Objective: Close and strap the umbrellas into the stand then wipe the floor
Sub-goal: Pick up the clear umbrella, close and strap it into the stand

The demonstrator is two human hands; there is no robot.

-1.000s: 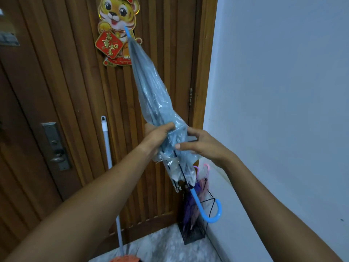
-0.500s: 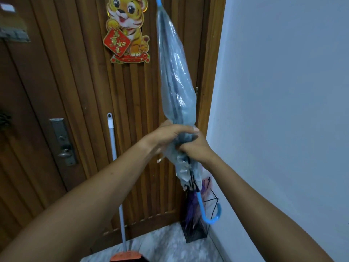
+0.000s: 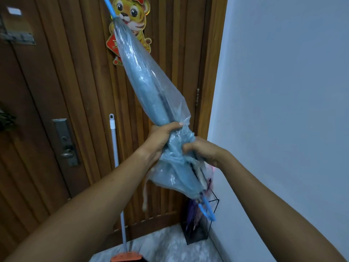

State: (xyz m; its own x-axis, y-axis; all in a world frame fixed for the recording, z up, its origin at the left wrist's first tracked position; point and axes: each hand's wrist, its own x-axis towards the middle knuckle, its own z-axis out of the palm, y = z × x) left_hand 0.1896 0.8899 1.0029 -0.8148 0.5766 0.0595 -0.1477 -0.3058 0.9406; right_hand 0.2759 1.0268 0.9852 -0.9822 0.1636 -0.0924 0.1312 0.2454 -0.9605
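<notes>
Obs.: both hands are holding the blue-tinted clear umbrella [image 3: 149, 87] in mid-air in front of the wooden door [image 3: 75, 82]. It is slanting, tip toward the top left, blue hooked handle [image 3: 207, 211] pointing down to the lower right, where it is overlapping the top of the stand in this view.

The left hand [image 3: 162, 138] is wrapping round the gathered canopy at its waist. The right hand [image 3: 203, 151] is clamping the bunched folds just below, fingers curled in.

Judgement: the two grips are squeezing the loose plastic against the shaft so that a strap can go round it. Below the hands the canopy is flaring out, so it is not yet bound. A pale strap [image 3: 145, 195] is dangling free under the left forearm, unfastened.

The black wire stand [image 3: 197, 237] is sitting on the floor [image 3: 166, 242] in the corner where the door frame meets the white wall [image 3: 283, 91], with purple and pink umbrellas [image 3: 190, 214] standing in it.

A mop [image 3: 115, 148] is leaning on the door, its orange head at the bottom edge of the view, probably waiting for the wiping step.

Writing: a tiger decoration [image 3: 132, 16] is hanging on the door. Its red diamond plaque is carrying gold characters, mostly hidden by the canopy, so I cannot read them. No brand is showing on the umbrella.
</notes>
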